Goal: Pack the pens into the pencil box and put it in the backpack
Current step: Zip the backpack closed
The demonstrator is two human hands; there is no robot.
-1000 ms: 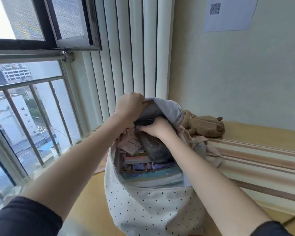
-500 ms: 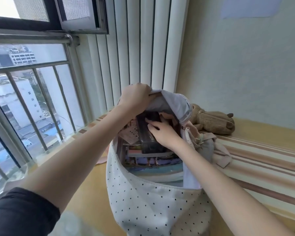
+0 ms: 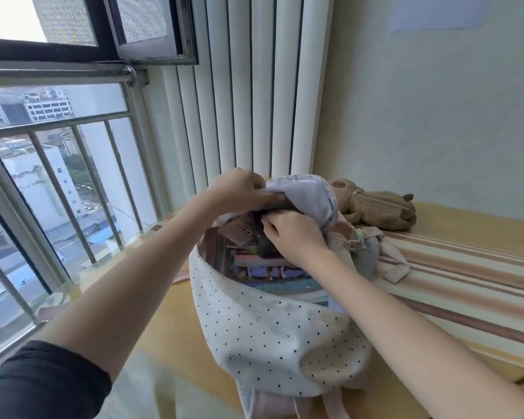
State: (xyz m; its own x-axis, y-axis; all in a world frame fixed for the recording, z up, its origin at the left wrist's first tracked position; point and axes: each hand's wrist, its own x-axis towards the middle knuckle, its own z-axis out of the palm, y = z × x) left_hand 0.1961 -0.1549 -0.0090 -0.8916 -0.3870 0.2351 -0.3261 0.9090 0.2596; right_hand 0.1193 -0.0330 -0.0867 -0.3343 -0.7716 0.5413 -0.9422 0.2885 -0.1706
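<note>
A white backpack [image 3: 273, 337] with black dots stands open on the wooden surface. My left hand [image 3: 239, 189] grips the backpack's top flap [image 3: 303, 198] and holds it up. My right hand [image 3: 291, 234] is inside the opening, fingers closed on the dark pencil box [image 3: 262, 243], which stands nearly upright among books and papers. Only a narrow strip of the box shows beside my fingers. No pens are visible.
A brown plush toy [image 3: 378, 207] lies just behind the backpack to the right. A striped mat [image 3: 466, 282] covers the surface on the right. A barred window [image 3: 58, 176] is on the left, white vertical blinds [image 3: 254, 101] behind.
The pencil box has gone deeper into the backpack and less of it shows. My right hand has followed it down and closed on it. My left hand still holds the flap.
</note>
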